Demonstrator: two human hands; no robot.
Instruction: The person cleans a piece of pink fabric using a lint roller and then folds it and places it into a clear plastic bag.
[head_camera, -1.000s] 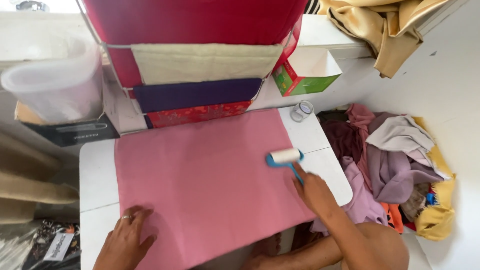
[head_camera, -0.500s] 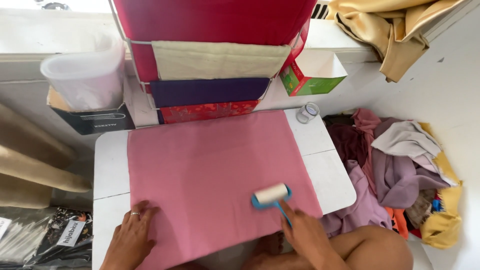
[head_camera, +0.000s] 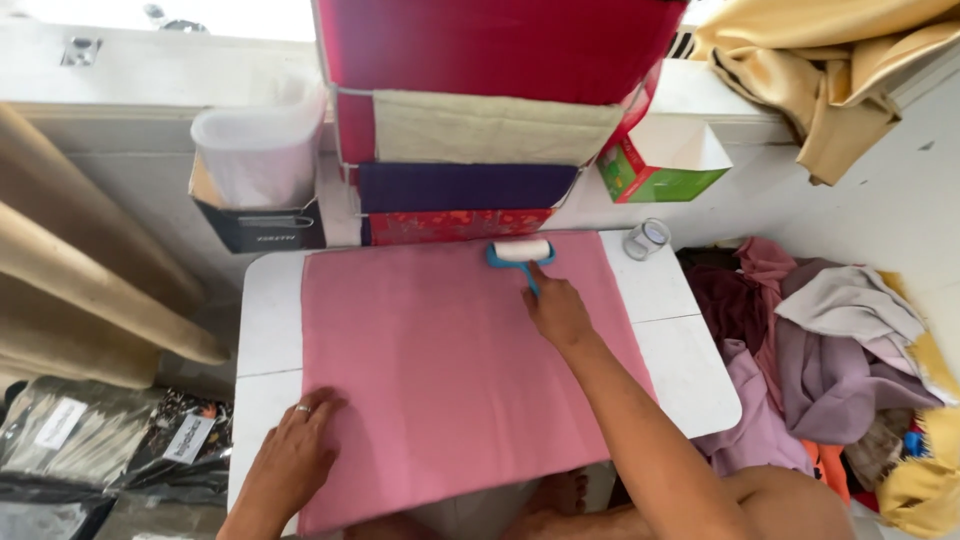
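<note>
Here, in the head view, a pink cloth (head_camera: 450, 370) lies spread flat over a white table (head_camera: 268, 330) in the middle of the frame. The right hand (head_camera: 556, 308), just right of center, is clenched around the blue handle of a lint roller (head_camera: 521, 254), whose white roll rests on the cloth's far edge in the upper middle of the picture. The left hand (head_camera: 292, 458) lies flat with fingers spread on the near left corner of the cloth, low in the frame; it grasps nothing, and a ring shows on one finger.

Beyond the table, at top center, stands a rack of folded fabrics (head_camera: 480, 130) in red, cream and purple. To its left a white plastic tub (head_camera: 258, 150) sits on a dark box. To the right of the rack is a green and white carton (head_camera: 665, 165), and just below it a small clear jar (head_camera: 646, 238) stands on the table's far right corner, near the roller but apart from it. A heap of mixed clothes (head_camera: 830, 340) fills the right side of the frame, and yellow drapery (head_camera: 830, 70) hangs at upper right.
</note>
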